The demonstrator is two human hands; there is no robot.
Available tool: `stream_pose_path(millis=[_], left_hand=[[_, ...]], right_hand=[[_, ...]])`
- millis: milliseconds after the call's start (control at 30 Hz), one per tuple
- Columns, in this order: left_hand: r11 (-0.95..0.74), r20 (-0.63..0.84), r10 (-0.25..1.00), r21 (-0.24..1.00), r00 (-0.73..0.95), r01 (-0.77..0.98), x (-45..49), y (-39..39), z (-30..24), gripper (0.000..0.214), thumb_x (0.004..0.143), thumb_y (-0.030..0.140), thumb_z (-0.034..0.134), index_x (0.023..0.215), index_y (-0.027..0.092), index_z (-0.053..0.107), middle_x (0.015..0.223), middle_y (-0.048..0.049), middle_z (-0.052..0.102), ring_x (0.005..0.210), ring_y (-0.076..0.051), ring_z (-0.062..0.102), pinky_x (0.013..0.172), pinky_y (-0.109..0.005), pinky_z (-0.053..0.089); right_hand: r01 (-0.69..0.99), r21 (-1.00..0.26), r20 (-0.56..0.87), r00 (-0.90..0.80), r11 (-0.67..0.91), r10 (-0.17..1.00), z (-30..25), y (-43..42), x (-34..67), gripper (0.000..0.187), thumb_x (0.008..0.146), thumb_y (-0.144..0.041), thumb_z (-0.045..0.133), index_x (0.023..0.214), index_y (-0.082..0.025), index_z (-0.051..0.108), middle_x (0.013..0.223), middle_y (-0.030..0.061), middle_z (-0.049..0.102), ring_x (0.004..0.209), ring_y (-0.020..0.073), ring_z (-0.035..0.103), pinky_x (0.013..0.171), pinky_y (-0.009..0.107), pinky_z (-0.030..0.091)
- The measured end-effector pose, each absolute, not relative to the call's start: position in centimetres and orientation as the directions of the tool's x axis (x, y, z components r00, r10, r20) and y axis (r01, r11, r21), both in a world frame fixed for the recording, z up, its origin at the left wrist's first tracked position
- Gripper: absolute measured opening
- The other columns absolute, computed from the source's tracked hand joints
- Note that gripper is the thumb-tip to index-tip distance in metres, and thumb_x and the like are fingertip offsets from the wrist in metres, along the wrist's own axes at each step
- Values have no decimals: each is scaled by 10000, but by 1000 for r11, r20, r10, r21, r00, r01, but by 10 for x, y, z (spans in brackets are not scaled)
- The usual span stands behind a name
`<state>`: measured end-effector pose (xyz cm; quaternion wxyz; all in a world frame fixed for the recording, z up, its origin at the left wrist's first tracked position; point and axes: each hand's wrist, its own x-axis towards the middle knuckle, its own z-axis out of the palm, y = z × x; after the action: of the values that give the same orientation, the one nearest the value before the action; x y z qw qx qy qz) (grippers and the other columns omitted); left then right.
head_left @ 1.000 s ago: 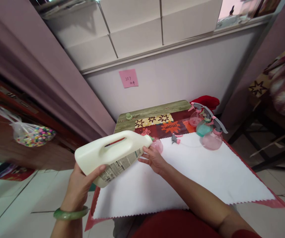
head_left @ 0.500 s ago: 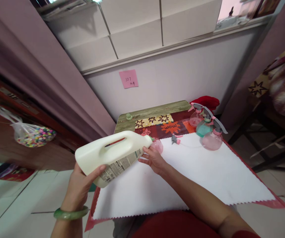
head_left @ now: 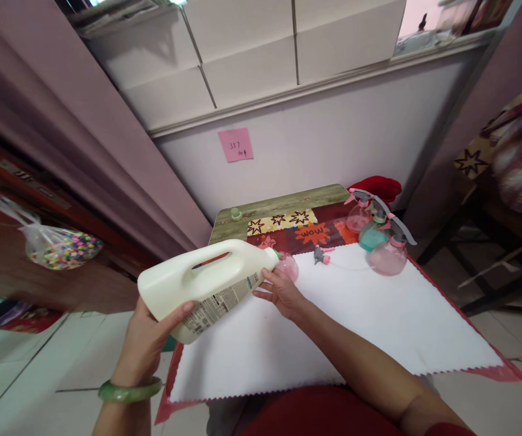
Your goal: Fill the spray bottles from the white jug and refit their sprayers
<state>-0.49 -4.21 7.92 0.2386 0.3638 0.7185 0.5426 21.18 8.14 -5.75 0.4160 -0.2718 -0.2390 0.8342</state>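
Observation:
My left hand grips the base of a big white jug with a handle and a printed label, tipped on its side so the mouth points right. The mouth meets a small pink bottle standing on the white cloth. Around that pink bottle's near side my right hand is closed, steadying it. A loose grey and pink spray head lies on the cloth just right of the bottle.
Three spray bottles, two pink and one teal, stand at the table's back right. A green cap lies on the wooden table. A bag of coloured beads hangs at left. A chair stands at right.

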Motion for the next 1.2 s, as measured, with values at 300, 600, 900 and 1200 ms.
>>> stream_pose_path(millis=[300, 600, 900, 1200], left_hand=[[153, 53, 785, 949, -617, 275, -7, -43, 77, 1038, 564, 484, 992, 1482, 211, 592, 1396, -128, 712, 1201, -349, 683, 915, -412, 600], [167, 49, 783, 944, -620, 285, -8, -43, 76, 1019, 569, 507, 992, 1464, 212, 604, 1393, -122, 716, 1196, -332, 688, 914, -388, 596], [168, 53, 772, 944, -633, 283, -6, -43, 78, 958, 555, 447, 998, 1414, 228, 637, 1379, -133, 727, 1197, -369, 701, 856, -402, 635], [173, 49, 772, 943, -633, 284, -4, -43, 81, 967, 559, 461, 996, 1427, 229, 636, 1380, -118, 728, 1208, -360, 694, 855, -382, 627]], right_hand=[[-566, -619, -261, -506, -545, 822, -57, 82, 212, 560, 709, -553, 944, 1149, -280, 730, 1291, 39, 751, 1040, 214, 747, 849, 371, 652], [-569, -620, -246, -512, -539, 823, -60, 82, 211, 575, 713, -562, 941, 1169, -286, 723, 1308, 37, 749, 1047, 212, 752, 861, 373, 657], [-568, -620, -238, -521, -541, 820, -61, 83, 211, 535, 755, -543, 915, 1182, -286, 720, 1306, 45, 752, 1050, 212, 752, 839, 352, 665], [-570, -621, -236, -519, -538, 822, -62, 82, 211, 534, 757, -540, 916, 1177, -283, 711, 1300, 42, 755, 1053, 210, 753, 836, 347, 665]])
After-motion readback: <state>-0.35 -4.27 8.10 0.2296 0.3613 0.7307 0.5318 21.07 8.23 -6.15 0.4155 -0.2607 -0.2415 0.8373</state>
